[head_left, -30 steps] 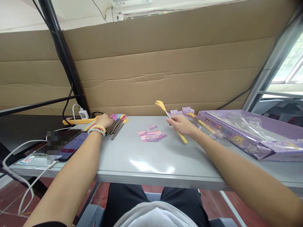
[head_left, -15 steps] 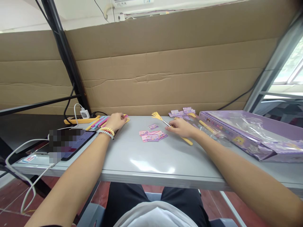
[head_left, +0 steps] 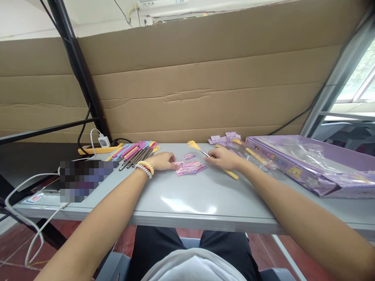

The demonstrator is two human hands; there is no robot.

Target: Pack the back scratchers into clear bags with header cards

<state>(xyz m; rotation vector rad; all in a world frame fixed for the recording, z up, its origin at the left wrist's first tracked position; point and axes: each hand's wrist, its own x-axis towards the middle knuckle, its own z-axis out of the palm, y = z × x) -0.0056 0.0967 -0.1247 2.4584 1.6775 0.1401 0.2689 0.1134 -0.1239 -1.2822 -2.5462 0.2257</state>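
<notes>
In my right hand (head_left: pixel 221 157) is a back scratcher with a yellow claw head (head_left: pixel 193 144), a silver rod and a yellow handle (head_left: pixel 231 174); my fingers close around its rod. My left hand (head_left: pixel 161 161), with beaded bracelets on its wrist, reaches the left edge of a small pile of pink and purple printed cards (head_left: pixel 189 170). Its thumb and index finger are slightly apart at the nearest card. One loose card (head_left: pixel 189 156) lies just behind the pile. Left of that hand, several back scratchers (head_left: pixel 134 154) in pink, blue and yellow lie side by side.
At the right lies a purple box (head_left: pixel 295 171) with clear plastic in it. Bagged yellow back scratchers (head_left: pixel 254 155) and more cards (head_left: pixel 225 138) lie beside it. A tablet, blurred over, and white cables (head_left: pixel 11 203) occupy the left. Cardboard (head_left: pixel 187 89) stands behind the table.
My left hand has moved right, from the row of back scratchers to the card pile, uncovering the scratchers' heads. My right hand stays in place with its back scratcher.
</notes>
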